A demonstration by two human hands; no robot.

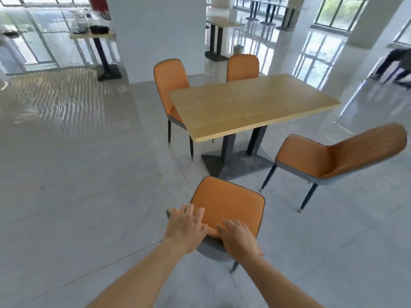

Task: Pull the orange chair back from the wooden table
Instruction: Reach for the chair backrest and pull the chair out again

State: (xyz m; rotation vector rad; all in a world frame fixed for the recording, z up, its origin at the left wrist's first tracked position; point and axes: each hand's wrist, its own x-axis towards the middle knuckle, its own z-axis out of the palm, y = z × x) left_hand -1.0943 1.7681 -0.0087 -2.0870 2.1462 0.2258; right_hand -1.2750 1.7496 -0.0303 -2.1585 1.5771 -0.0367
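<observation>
Head view: lower centre, our left hand [186, 225] and right hand [238, 238] curl over the backrest of the orange padded chair [226, 201]; pulling so high could tip it backwards.

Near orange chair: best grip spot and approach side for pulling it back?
The chair's backrest top edge, from behind, opposite the table. The seat faces the table, so that rim is nearest and free; left hand and right hand grip it there.

No readable text, labels, numbers or signs anywhere in view
</observation>
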